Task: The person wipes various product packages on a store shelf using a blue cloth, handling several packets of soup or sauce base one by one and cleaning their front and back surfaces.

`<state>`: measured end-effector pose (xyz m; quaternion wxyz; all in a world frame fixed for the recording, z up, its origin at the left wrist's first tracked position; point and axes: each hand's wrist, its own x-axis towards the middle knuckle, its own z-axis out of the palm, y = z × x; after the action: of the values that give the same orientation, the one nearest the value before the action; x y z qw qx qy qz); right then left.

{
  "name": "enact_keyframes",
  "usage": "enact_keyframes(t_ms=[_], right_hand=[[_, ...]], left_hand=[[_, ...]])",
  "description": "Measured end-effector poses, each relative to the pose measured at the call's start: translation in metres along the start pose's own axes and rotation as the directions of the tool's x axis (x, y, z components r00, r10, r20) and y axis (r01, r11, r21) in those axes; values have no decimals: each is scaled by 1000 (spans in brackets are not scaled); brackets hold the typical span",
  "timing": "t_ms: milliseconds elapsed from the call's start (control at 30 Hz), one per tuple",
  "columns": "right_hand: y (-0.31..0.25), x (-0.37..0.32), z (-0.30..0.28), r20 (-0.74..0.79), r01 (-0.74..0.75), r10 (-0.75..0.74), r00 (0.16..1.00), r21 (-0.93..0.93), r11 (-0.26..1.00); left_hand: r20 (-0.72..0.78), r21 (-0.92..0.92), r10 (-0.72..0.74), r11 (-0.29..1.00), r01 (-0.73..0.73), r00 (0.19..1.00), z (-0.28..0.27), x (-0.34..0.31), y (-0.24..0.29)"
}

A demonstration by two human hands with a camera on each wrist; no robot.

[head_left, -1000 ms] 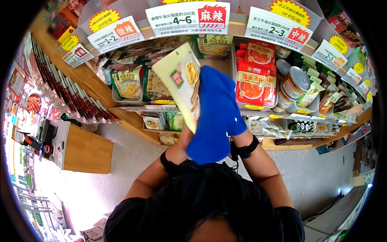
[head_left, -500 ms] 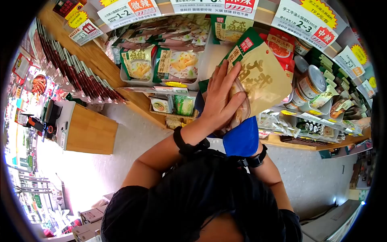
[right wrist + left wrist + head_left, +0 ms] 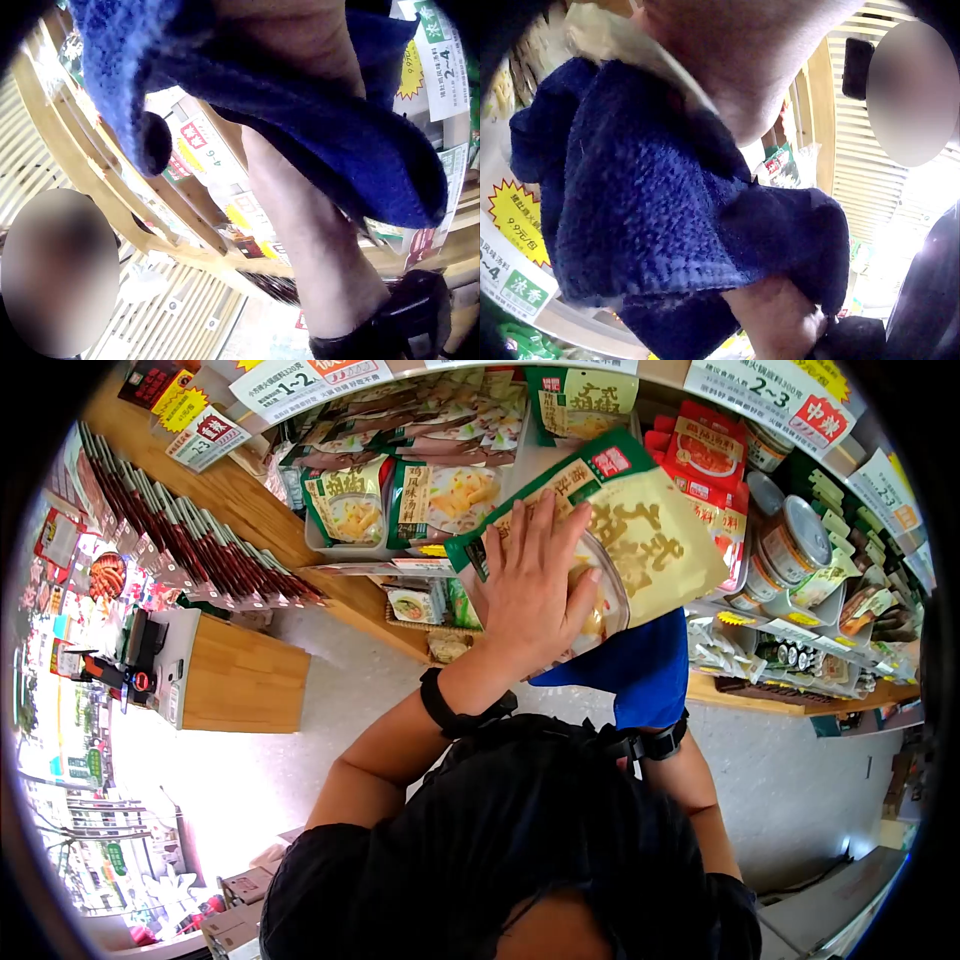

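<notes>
A soup packet [image 3: 660,540], cream and green with a food picture on its front, is tilted in front of the shelf. My left hand [image 3: 535,585] lies across its face, fingers straight and spread, thumb out to the right. Behind and below the packet hangs a blue cloth [image 3: 650,670], fuzzy in the left wrist view. The cloth and packet cover my right hand in the head view. Only the heel of the right hand [image 3: 292,52] shows in the right wrist view, against folds of the cloth; its fingers are hidden.
Shelf bins ahead hold more soup packets [image 3: 455,500], red packets [image 3: 706,450] and stacked cans [image 3: 795,540]. Price cards [image 3: 310,382] line the ledge above. A row of dark red packets [image 3: 190,525] stands at the left, near a wooden counter [image 3: 250,675].
The packet has turned from its pale back to its printed front. The left hand came over onto that front, and the cloth, which covered the hands, now hangs behind the packet, lower right.
</notes>
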<state>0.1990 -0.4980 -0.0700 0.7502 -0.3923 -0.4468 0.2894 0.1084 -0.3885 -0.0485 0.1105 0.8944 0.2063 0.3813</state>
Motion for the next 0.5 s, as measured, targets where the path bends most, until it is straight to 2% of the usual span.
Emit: enact_keyframes(t_ms=[33,133,167,200,233,300,367,400,433,467,500], right_hand=[[-16,-1,6,-1,-64,68,998,310,949],[-13,2,12,62,-118,114,992,80,990],[-13,7,13,118,-144,166,979,-174,974],[-15,13,14,158,-145,229,961,-418,897],[-19,19,15,179,-122,298,938,-635,763],[-26,27,19,159,-17,444,882,-930,368],[-17,18,22,116,-11,284,952,-912,411],[-12,14,23,93,-2,201,975,-903,431],[29,-4,4,37,-1,41,998,-716,698],[52,-14,-8,-69,56,-98,993,-460,886],[41,-7,-11,57,115,-106,993,-716,689]], left_hand=[[-7,0,-9,1000,9,1000,-2,3,0],[-29,-23,-60,998,59,998,-1,13,-7],[-26,-44,-91,995,90,995,2,13,-11],[-24,-64,-121,991,119,992,3,13,-13],[-44,-4,-112,994,112,993,4,12,-10],[-26,77,-117,990,119,993,14,10,-9],[15,129,-130,984,127,991,18,5,-11],[49,64,-132,990,128,990,17,4,-13],[83,-2,-129,992,129,988,15,3,-16],[117,-69,-124,989,133,985,12,3,-19],[137,-94,-85,991,99,987,10,2,-21]])
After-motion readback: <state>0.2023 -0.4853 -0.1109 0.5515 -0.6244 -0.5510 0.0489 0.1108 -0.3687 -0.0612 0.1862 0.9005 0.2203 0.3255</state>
